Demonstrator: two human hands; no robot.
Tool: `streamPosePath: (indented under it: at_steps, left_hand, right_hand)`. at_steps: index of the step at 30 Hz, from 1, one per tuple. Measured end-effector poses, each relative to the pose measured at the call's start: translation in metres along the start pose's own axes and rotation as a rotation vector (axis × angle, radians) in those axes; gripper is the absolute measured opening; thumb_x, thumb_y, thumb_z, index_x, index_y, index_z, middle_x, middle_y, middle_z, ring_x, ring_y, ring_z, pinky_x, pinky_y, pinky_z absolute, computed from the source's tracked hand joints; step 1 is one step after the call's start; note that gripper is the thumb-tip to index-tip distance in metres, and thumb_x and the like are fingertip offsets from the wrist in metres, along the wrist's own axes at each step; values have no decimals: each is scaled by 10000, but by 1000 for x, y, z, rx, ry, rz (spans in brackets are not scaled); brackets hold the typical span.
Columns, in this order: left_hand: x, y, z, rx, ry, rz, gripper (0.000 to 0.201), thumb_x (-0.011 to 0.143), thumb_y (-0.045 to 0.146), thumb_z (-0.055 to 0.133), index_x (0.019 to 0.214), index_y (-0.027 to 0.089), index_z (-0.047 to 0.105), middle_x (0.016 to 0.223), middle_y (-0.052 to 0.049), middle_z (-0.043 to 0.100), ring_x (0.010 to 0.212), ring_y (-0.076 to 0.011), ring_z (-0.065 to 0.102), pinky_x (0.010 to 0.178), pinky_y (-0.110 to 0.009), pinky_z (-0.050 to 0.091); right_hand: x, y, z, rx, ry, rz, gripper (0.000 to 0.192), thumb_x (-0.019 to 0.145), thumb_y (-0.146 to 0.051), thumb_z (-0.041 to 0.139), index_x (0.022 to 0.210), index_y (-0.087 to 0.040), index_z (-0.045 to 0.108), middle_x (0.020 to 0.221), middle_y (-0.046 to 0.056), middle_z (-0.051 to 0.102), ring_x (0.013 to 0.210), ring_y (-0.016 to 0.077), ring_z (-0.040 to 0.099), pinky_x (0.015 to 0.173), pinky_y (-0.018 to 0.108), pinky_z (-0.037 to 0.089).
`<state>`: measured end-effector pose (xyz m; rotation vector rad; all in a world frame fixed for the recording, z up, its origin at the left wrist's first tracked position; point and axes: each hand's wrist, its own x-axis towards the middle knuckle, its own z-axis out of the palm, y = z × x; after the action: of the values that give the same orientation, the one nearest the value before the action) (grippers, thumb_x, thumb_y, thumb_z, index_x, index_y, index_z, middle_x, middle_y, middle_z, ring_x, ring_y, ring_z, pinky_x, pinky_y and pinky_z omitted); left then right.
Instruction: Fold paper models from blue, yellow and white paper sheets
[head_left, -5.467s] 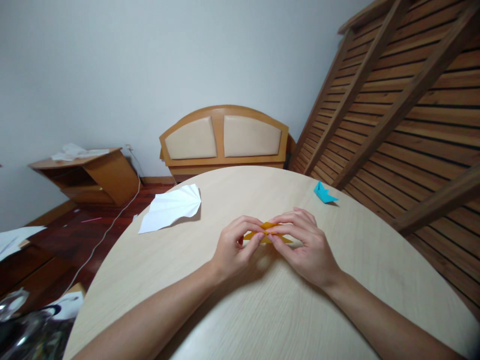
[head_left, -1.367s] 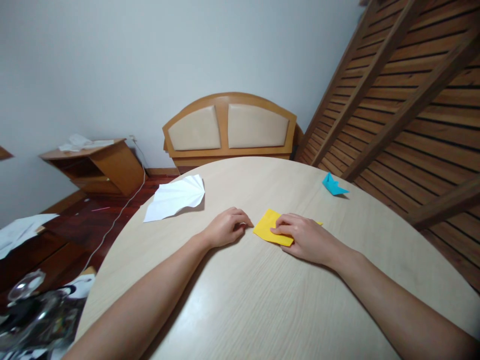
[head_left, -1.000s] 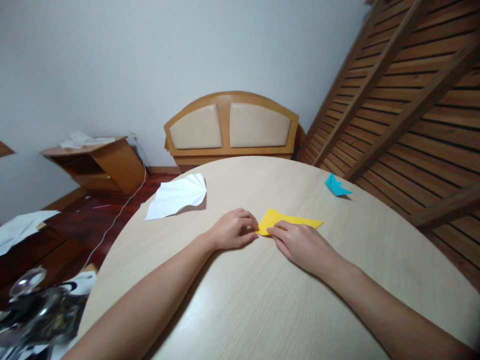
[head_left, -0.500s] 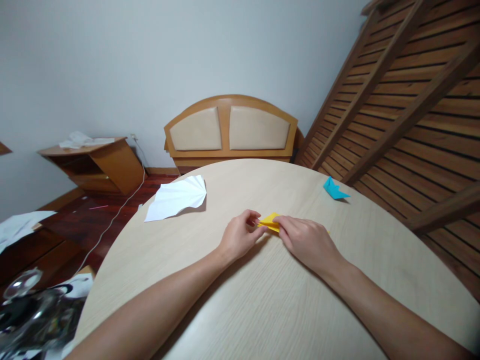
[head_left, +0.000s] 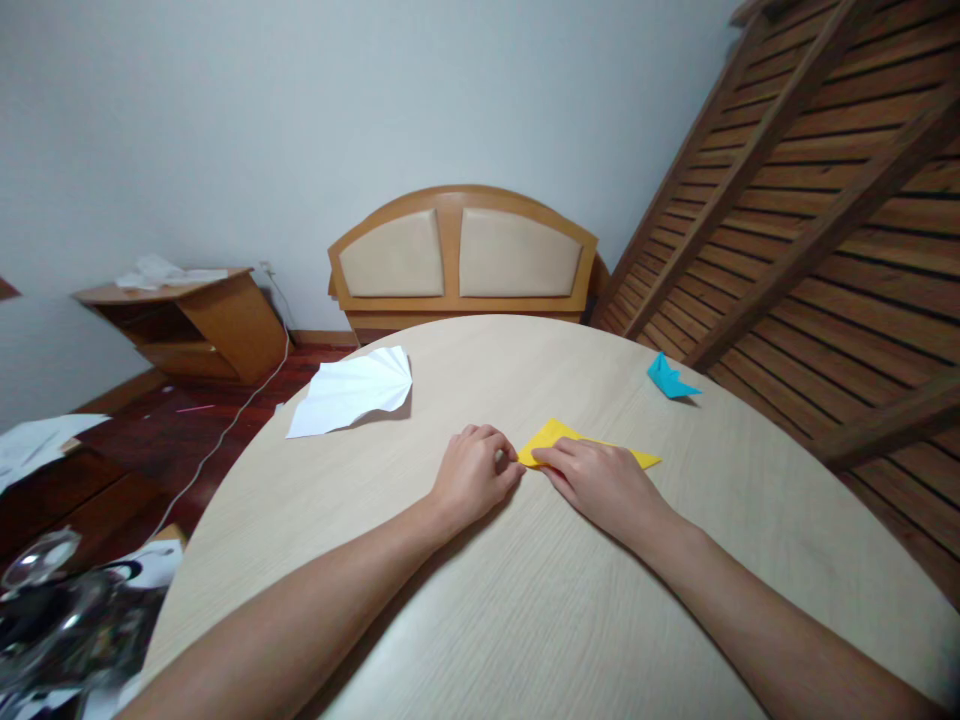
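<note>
Yellow paper (head_left: 577,444) lay flat on desk (head_left: 525,600), folded to pointed shape. Left hand (head_left: 475,478) curled, fingertips pinching its near corner; right hand (head_left: 600,480) pressed flat on it. Creasing seemed under way; more folds likely left. Blue paper boat (head_left: 667,378) sat well apart, finished.

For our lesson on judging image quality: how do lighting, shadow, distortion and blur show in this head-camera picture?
Head view: soft, even light; a faint shadow under the white pleated paper and the blue paper boat. Wide-lens distortion bows the round table and stretches the forearms. The yellow paper between left hand and right hand is sharp; the lower-left clutter is smeared.
</note>
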<state>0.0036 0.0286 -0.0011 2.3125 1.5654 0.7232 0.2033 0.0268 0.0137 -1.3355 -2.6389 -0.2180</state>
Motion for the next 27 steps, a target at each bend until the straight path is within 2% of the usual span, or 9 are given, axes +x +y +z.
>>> streamPosePath:
  at_steps: [4, 7, 10, 14, 20, 24, 27]
  left_hand:
    - [-5, 6, -5, 111, -24, 60, 113, 912, 272, 634, 896, 189, 709, 991, -58, 705, 940, -238, 615, 841, -374, 486]
    - [-15, 16, -7, 208, -77, 151, 227, 976, 297, 505, 944, 190, 702, 999, -77, 686, 907, -232, 614, 783, -353, 500]
    - [-25, 28, -6, 266, -111, 200, 235, 978, 322, 482, 1020, 195, 676, 1029, -83, 663, 953, -252, 602, 806, -377, 510]
    - [-32, 35, -5, 303, -129, 208, 320, 972, 433, 496, 1109, 177, 631, 1118, -111, 629, 1047, -293, 569, 878, -438, 502]
    - [-38, 31, -9, 257, -128, 175, 383, 972, 449, 486, 1259, 206, 559, 1165, -105, 585, 1089, -288, 531, 945, -452, 468]
    - [-39, 30, -8, 258, -110, 142, 408, 956, 489, 499, 1261, 226, 566, 1166, -108, 562, 1080, -298, 516, 948, -473, 454]
    - [-39, 31, -8, 248, -109, 131, 426, 947, 505, 506, 1269, 231, 565, 1171, -107, 554, 1082, -299, 510, 953, -476, 447]
  right_hand:
    - [5, -6, -5, -78, -82, 40, 226, 1023, -277, 494, 961, -215, 702, 918, 45, 731, 744, 206, 705, 550, 287, 360]
    - [6, -7, -7, -106, -105, 32, 184, 1020, -210, 484, 1009, -194, 666, 915, 52, 724, 740, 204, 704, 536, 288, 332]
    - [5, -3, -8, -77, -86, -39, 144, 1007, -167, 500, 1070, -207, 624, 957, 38, 713, 741, 192, 700, 528, 283, 316]
    - [2, 8, -9, 1, -54, -146, 124, 997, -151, 528, 1062, -220, 608, 986, 21, 692, 759, 178, 690, 563, 276, 343]
    - [0, 17, -5, 85, -22, -175, 121, 1014, -160, 503, 1000, -206, 614, 923, 18, 698, 775, 173, 679, 625, 267, 385]
    - [-1, 17, -7, 79, -46, -184, 114, 1001, -169, 534, 1043, -216, 630, 931, 21, 698, 778, 185, 683, 632, 272, 405]
    - [-1, 17, -8, 66, -64, -195, 186, 980, -150, 556, 1134, -226, 627, 955, 27, 703, 793, 195, 693, 644, 275, 430]
